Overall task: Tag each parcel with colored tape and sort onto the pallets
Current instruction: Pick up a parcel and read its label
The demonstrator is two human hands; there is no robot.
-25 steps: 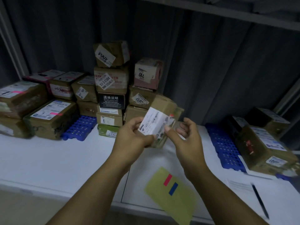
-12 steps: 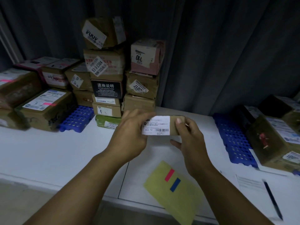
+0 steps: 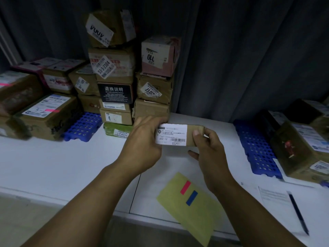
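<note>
Holds a small brown parcel [image 3: 195,132] in the air above the middle of the desk [image 3: 53,166], one hand on each end. Grips the left end with the left hand [image 3: 142,147], the fingers probably wrapped round behind the box, though hidden there. Pinches the right end with the right hand [image 3: 208,152], thumb on the front face, the other fingers below and behind. Presents the white label [image 3: 171,134] to the front, with "602-12" and a barcode readable on it.

Below the hands, at the near edge of the desk: a yellow sheet [image 3: 192,216], one corner past the edge, with a red tape strip [image 3: 185,187] and a blue tape strip [image 3: 191,198] stuck on it, just beside each other.

At the back edge, against a dark curtain [image 3: 231,50]: a tall stack of parcels [image 3: 115,68], in two columns standing close together.

At the back left: a blue pallet [image 3: 83,126], loaded with bigger boxes [image 3: 44,118], one of them with pink tape [image 3: 50,110] on its top label.

Toward the right edge: a second blue pallet [image 3: 256,148], also with boxes on its right part.

Near the front right corner: a white paper [image 3: 274,195] with a black pen [image 3: 297,213] lying on it.
</note>
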